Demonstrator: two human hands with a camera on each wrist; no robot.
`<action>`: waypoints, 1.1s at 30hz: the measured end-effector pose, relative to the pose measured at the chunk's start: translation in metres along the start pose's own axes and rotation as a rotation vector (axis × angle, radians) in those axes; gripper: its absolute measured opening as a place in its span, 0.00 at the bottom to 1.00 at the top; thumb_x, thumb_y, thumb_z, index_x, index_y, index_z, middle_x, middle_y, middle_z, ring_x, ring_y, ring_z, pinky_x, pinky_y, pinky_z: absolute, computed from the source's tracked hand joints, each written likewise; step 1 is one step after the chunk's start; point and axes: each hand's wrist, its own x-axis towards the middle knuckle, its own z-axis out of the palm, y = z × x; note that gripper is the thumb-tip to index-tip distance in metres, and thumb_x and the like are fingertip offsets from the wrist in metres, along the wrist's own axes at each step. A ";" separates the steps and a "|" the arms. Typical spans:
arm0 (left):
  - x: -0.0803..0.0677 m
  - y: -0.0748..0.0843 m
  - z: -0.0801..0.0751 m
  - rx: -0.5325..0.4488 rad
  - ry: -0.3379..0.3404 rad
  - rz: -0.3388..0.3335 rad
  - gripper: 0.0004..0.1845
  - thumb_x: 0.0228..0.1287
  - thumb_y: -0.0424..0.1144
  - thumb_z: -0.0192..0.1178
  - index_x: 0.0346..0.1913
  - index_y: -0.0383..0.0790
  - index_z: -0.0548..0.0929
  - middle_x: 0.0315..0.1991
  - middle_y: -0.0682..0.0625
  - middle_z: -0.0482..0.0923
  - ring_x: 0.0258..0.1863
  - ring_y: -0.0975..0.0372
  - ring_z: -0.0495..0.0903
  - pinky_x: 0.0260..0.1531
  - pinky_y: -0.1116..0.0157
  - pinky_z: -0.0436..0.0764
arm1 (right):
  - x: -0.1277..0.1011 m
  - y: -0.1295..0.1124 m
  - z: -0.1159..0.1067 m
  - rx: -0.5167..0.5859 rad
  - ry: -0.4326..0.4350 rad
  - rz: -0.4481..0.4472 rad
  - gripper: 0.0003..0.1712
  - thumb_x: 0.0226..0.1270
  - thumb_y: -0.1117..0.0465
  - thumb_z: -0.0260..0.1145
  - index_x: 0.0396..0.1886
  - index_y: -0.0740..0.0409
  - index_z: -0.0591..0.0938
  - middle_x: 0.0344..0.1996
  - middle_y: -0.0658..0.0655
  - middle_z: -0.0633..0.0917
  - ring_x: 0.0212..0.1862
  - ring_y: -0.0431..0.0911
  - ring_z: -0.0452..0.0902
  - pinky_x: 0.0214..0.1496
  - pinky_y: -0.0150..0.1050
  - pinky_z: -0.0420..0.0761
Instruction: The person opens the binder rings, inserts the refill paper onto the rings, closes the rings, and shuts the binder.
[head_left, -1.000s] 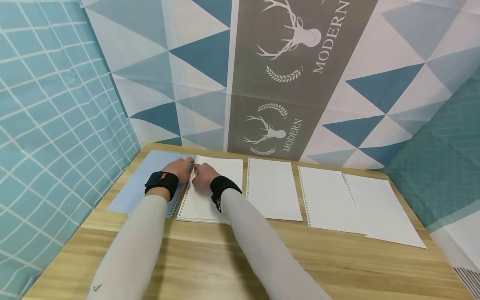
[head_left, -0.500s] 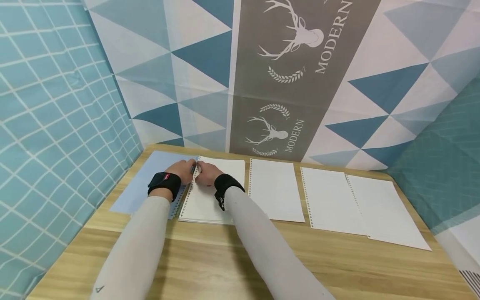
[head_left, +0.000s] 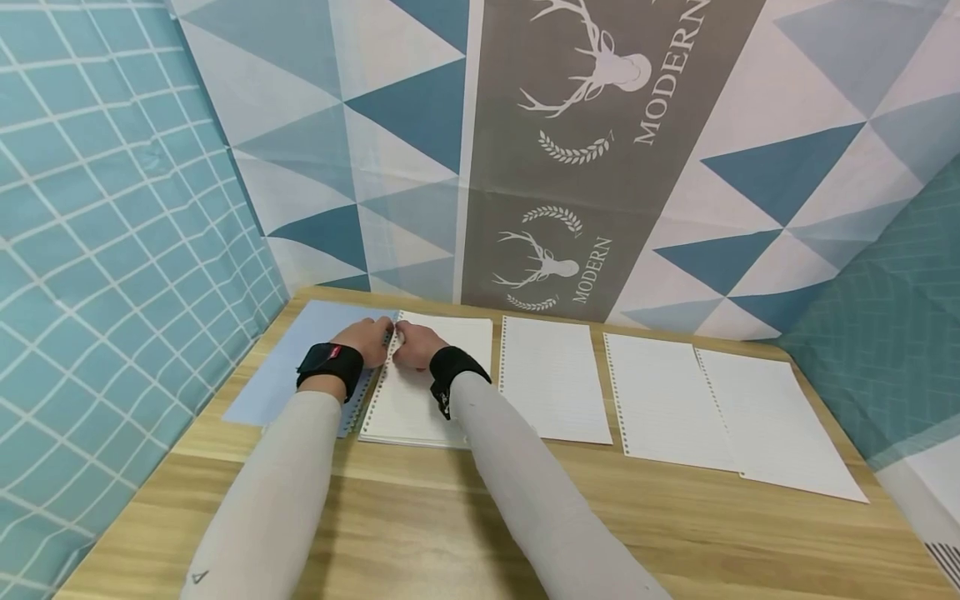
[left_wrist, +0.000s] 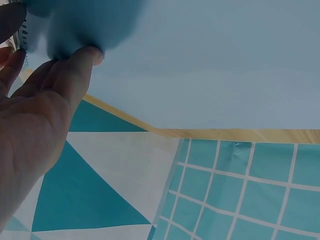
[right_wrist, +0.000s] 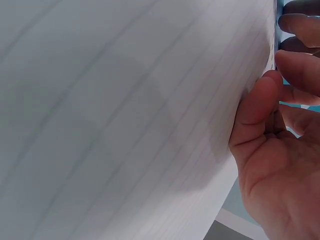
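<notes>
Hands first: your left hand and right hand meet at the top of the binder spine, fingertips almost touching each other. Your left hand's fingers are pressed down on the pale blue cover right beside the rings; whether they pinch anything you cannot tell from these views. Your right thumb presses on the edge of the ruled page stack, with the other fingers curled toward the rings, though what they grip is hidden. That stack lies on the right side of the open binder, at the back left of the wooden table. Three loose ruled sheets lie in a row to its right: one just beside it, the next farther on, the last overlapping that one's right edge.
</notes>
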 end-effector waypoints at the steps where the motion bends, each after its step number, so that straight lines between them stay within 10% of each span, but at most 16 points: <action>1: 0.000 0.001 0.000 0.004 0.002 -0.002 0.27 0.74 0.37 0.54 0.73 0.34 0.66 0.66 0.31 0.71 0.56 0.44 0.75 0.60 0.46 0.76 | 0.000 -0.001 0.001 -0.028 0.010 -0.003 0.38 0.76 0.59 0.60 0.82 0.48 0.58 0.74 0.56 0.71 0.42 0.49 0.80 0.36 0.36 0.75; 7: 0.003 -0.002 0.001 0.007 0.008 -0.003 0.28 0.72 0.36 0.56 0.72 0.34 0.65 0.65 0.30 0.71 0.56 0.43 0.75 0.62 0.45 0.75 | 0.003 -0.003 0.007 -0.164 0.058 -0.023 0.38 0.75 0.59 0.60 0.81 0.50 0.59 0.74 0.56 0.72 0.74 0.49 0.70 0.72 0.40 0.72; 33: 0.001 0.000 -0.001 -0.015 0.005 0.001 0.30 0.72 0.34 0.55 0.74 0.36 0.61 0.66 0.29 0.70 0.59 0.41 0.75 0.60 0.44 0.75 | 0.009 0.002 0.011 -0.170 0.076 -0.045 0.42 0.73 0.58 0.63 0.82 0.43 0.57 0.74 0.55 0.73 0.74 0.49 0.70 0.75 0.43 0.70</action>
